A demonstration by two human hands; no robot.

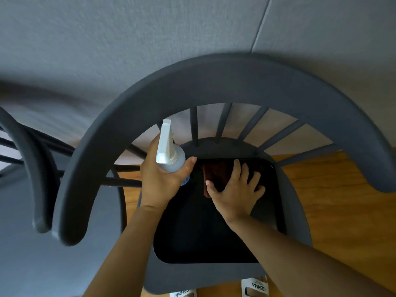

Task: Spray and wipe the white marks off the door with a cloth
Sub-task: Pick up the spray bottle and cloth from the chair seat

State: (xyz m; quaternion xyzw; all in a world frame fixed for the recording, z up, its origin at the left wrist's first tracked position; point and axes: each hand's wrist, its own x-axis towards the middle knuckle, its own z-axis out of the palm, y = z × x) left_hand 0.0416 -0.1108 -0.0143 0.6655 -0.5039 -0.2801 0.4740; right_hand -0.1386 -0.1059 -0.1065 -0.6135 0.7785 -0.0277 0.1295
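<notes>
The person's left hand (159, 176) grips a clear spray bottle (171, 159) with a white nozzle, holding it over the left edge of a dark chair (214, 78) seat. The right hand (234, 192) lies with fingers spread and fairly straight on a brown cloth (215, 172), which rests on the black seat cushion (192, 232) near the chair's spindled back

Spray bottle (169, 153): translucent grey body, white trigger head, nozzle pointing away from the camera, raised above the chair seat. Cloth (216, 174): dark reddish-brown, folded, lying flat on the black seat pad just right of the bottle, partly covered.
</notes>
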